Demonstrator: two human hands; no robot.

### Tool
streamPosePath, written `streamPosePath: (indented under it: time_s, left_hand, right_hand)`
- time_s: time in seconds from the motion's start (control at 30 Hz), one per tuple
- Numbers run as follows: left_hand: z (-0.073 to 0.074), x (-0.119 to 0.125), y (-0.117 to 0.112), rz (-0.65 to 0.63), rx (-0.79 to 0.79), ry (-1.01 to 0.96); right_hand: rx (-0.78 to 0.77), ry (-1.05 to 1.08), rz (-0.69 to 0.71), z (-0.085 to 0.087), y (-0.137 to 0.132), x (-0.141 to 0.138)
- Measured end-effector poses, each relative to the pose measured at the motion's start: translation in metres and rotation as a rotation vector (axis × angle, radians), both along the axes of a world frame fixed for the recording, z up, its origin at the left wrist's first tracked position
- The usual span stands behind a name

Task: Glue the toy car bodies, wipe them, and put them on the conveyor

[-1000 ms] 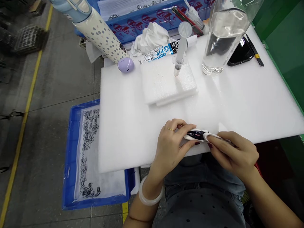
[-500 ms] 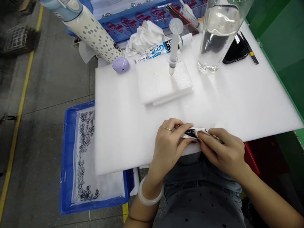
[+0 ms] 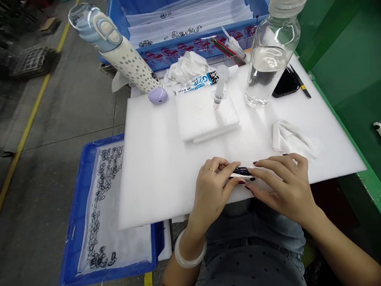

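A small white toy car (image 3: 242, 174) with black windows and dark wheels is held low over the front edge of the white foam board (image 3: 154, 174). My left hand (image 3: 212, 186) pinches its left end between thumb and fingers. At the other end, my right hand (image 3: 282, 182) has its fingers spread, the index fingertip at the car's roof and the thumb just below; whether it grips is hard to see. A crumpled white cloth (image 3: 293, 139) lies on the board beyond my right hand.
A foam block (image 3: 205, 115) carries an upright syringe (image 3: 219, 89). Behind stand a glue tube (image 3: 196, 82), a spotted bottle (image 3: 131, 63) and a glass bottle (image 3: 263, 75) of clear liquid. A phone (image 3: 285, 85) and tweezers (image 3: 300, 83) lie right. A blue tray (image 3: 71, 222) sits lower left.
My right hand has let go of the white cloth, which now lies on the board, and its fingers have spread beside the car. My left hand keeps its hold.
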State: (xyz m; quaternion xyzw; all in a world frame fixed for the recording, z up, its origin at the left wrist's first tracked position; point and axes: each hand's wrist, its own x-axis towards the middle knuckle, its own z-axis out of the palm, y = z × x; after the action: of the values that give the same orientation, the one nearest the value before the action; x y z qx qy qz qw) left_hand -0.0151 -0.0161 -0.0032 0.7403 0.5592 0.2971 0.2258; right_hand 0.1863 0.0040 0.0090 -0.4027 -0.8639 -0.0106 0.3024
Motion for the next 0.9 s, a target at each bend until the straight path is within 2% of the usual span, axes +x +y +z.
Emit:
streamPosePath:
  time_s: [0.1, 0.2, 0.33, 0.43, 0.53, 0.6, 0.67, 0.77, 0.83, 0.9]
  left_hand:
    - [0.001, 0.0, 0.0, -0.003, -0.009, 0.0]
    - [0.0, 0.0, -0.001, -0.001, -0.005, 0.008]
    - [-0.004, -0.003, -0.004, -0.012, 0.017, -0.013]
    - [-0.005, -0.008, -0.007, -0.019, -0.001, -0.076]
    - [-0.004, -0.013, -0.009, -0.046, -0.035, -0.129]
    - [-0.004, -0.014, -0.01, -0.05, -0.036, -0.123]
    - [-0.003, -0.014, -0.01, -0.028, -0.038, -0.089]
    - [-0.002, -0.012, -0.01, -0.016, -0.06, -0.037]
    - [-0.003, -0.012, -0.01, -0.054, -0.049, -0.011]
    - [-0.005, -0.012, -0.01, -0.099, -0.009, 0.016]
  right_hand:
    - [0.029, 0.036, -0.002, -0.01, -0.007, -0.007]
    - [0.013, 0.061, 0.025, -0.009, -0.006, -0.003]
    - [-0.188, 0.1, 0.107, -0.004, 0.002, 0.002]
    - [-0.3, 0.092, 0.134, -0.004, 0.001, -0.008]
    - [-0.247, 0.053, 0.135, -0.008, -0.005, -0.02]
    - [-0.159, 0.062, 0.087, -0.009, -0.005, -0.014]
    - [-0.122, 0.133, -0.058, -0.01, -0.001, 0.012]
    - [-0.109, 0.249, -0.523, -0.012, -0.001, 0.086]
    - [-0.071, 0.198, -0.825, -0.018, -0.007, 0.144]
    - [0.002, 0.076, -1.017, -0.027, -0.016, 0.197]
